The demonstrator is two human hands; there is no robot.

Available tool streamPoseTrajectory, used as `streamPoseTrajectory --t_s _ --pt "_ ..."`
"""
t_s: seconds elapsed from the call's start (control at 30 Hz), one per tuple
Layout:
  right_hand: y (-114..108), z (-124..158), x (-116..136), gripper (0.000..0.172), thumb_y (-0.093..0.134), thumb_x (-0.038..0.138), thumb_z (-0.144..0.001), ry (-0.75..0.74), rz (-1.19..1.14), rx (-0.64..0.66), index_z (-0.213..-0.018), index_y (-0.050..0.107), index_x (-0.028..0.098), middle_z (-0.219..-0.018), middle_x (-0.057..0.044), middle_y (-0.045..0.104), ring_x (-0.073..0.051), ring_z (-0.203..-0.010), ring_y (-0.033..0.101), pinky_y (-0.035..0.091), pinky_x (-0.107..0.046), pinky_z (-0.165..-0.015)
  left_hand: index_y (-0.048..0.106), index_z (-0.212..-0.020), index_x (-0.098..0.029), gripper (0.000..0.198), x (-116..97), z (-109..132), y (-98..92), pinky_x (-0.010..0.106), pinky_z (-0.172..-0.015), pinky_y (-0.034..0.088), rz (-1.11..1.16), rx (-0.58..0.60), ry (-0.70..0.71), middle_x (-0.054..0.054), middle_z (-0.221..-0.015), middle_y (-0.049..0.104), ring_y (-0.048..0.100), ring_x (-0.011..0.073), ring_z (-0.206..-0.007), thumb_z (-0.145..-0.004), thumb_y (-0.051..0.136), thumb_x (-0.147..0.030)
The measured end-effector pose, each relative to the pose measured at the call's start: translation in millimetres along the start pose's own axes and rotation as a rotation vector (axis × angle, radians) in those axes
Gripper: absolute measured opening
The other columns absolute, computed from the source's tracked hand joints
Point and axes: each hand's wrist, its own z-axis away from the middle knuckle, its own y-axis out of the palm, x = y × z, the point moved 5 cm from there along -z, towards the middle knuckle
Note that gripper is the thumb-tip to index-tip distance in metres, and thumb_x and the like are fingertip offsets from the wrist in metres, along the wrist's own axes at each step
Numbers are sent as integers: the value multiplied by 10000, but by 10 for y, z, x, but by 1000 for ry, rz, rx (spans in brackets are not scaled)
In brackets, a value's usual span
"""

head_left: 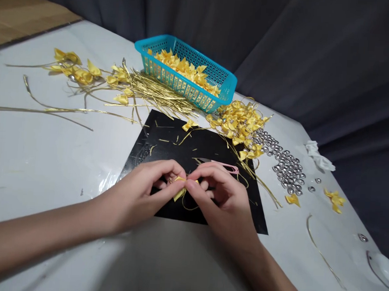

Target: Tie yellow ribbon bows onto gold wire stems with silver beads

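Observation:
Above a black mat (170, 212), my left hand (149, 182) and my right hand (221, 191) meet fingertip to fingertip. Between them is a small yellow ribbon bow (178, 195), pinched from both sides and partly hidden by the fingers. A thin gold cord (190, 208) loops down from it under my right hand. Just beyond my right fingers lies a pink-handled cutter or blade tool (229, 167), its near part covered. Bits of cut gold cord are scattered on the mat, and one loose yellow bow (189, 124) rests at its far edge.
A blue plastic basket (185, 81) of yellow bows stands at the back. Beside it lie a bundle of gold cords (161, 95) and a heap of corded bows (238, 119). Silver rings (288, 169) spread to the right, near a crumpled white piece (319, 157). A dark curtain hangs behind.

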Motion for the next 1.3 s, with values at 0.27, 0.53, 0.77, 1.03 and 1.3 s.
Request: streamPoseTrajectory --t_s 0.27,0.53,0.77,1.03,1.3 --pt "23 30 54 98 534 141 -839 -130 82 65 -748 571 148 -838 -24 523 -53 -549 412 366 -198 -472 583 -796 -202 204 -65 22 -26 211 -540 374 -148 -26 104 -29 -692 582 506 113 -616 -898 468 -336" --pt "45 55 40 114 410 198 -913 -105 62 81 -815 465 180 -765 20 413 -70 -549 347 322 -228 -511 549 -762 -199 192 -131 52 -21 185 -541 371 -225 -27 227 -44 -679 563 490 93 -589 -911 456 -278" --pt "37 67 8 104 433 250 -914 15 -56 115 -833 464 194 -722 37 429 -60 -510 331 267 -208 -435 537 -754 -195 170 -148 33 -15 173 -555 374 -234 -45 263 -48 -687 562 494 84 -594 -903 465 -233" --pt "-9 126 138 132 383 196 -968 -139 -129 35 -867 466 217 -789 36 509 -38 -508 383 331 -193 -475 541 -763 -199 167 -183 53 -33 181 -556 383 -264 -28 286 -36 -701 559 501 96 -607 -905 458 -225" --pt "-122 141 216 144 409 194 -972 -125 -266 -76 -865 502 219 -806 15 559 -64 -653 581 510 -201 -622 532 -758 -194 157 -171 41 -34 179 -560 380 -303 -46 310 -37 -690 558 508 92 -607 -900 464 -196"
